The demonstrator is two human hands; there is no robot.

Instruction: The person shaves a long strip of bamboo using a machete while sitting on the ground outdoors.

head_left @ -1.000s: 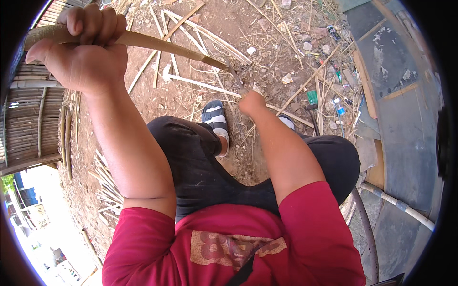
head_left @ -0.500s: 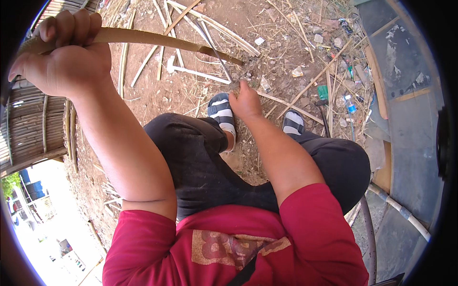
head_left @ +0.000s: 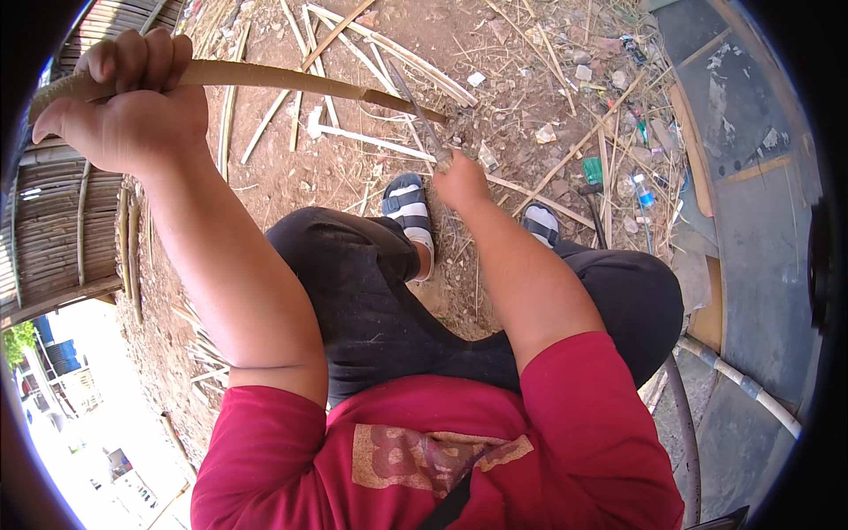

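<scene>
Trimming stroke apparently in hand: your left hand (head_left: 146, 110) is wrapped round the curved strip (head_left: 274, 78), its far end just ahead of your right hand (head_left: 461, 181), which is curled round a narrow blade (head_left: 427, 126); next cut likely calls for steady left grip.

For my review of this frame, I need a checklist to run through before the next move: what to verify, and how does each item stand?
1. Left hand closed around the curved brown strip: ok.
2. Right hand closed on the thin blade-like tool: ok.
3. Left hand well away from the tool along the strip: ok.
4. Tool actually touching the strip: cannot tell; they cross in this view, but depth is unclear.
5. Ground ahead of the sandals free of clutter: not ok; loose sticks lie scattered there.
</scene>
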